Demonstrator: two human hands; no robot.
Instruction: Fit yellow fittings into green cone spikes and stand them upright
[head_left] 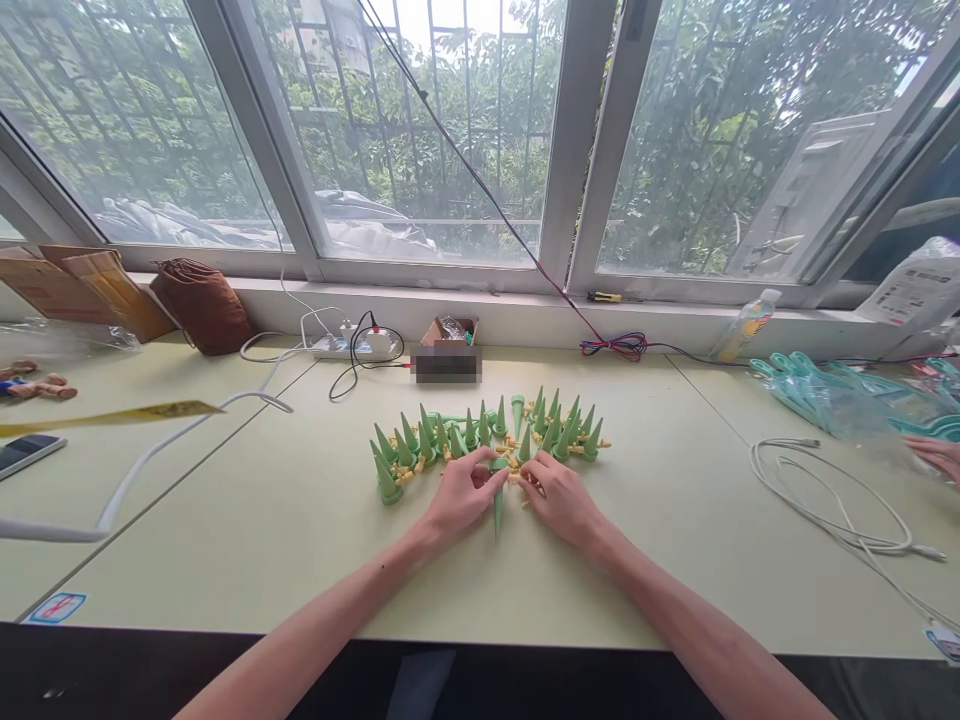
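Note:
My left hand (459, 495) pinches a green cone-shaped spike (497, 515), its wide end up and its point toward me. Close beside it, my right hand (561, 500) has its fingers closed at a small yellow plastic piece (514, 477); the fingertips partly hide it. Beyond my hands, several green spikes (387, 485) stand points up on the table in two clusters, many with small yellow pieces at their bases. One spike (517, 412) between the clusters stands with its wide end up.
A power strip (337, 348) with cables and a small open box (454, 332) sit by the window. On the right lie a coiled white cable (832, 500), bagged teal items (817, 390) and a bottle (745, 327). Another person's hand (937, 455) shows at the right edge.

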